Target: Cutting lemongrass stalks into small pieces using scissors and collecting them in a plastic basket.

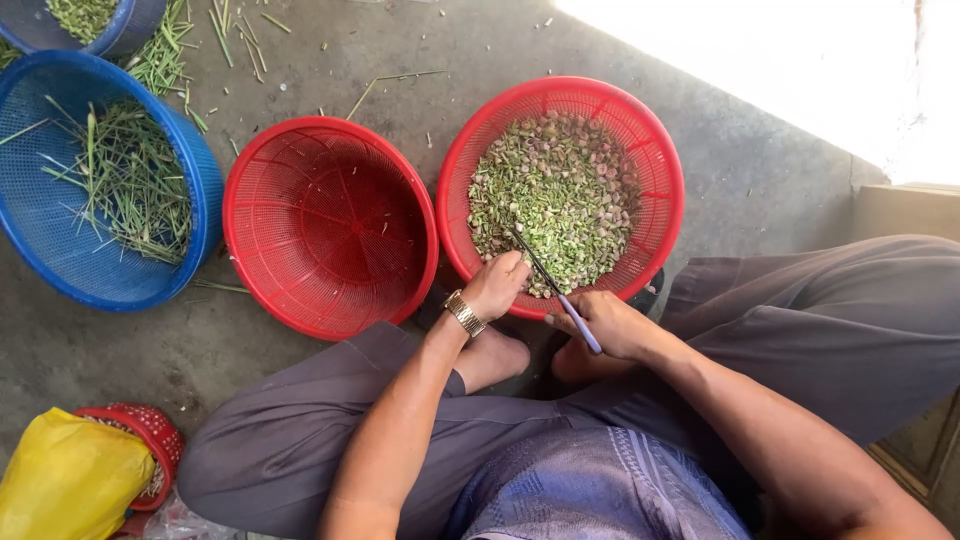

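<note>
One thin knife with a pale blue handle, gripped in the closed right hand, points into one red basket of chopped green pieces, the curled left hand just beside its blade, holding something I cannot tell, one empty red basket and two blue baskets beyond.

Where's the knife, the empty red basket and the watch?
knife (545, 276), head view, on the dark blade
empty red basket (330, 225), head view, on its bare inside
watch (464, 313), head view, on the gold band

right hand: grips knife | left hand: over red basket
</note>
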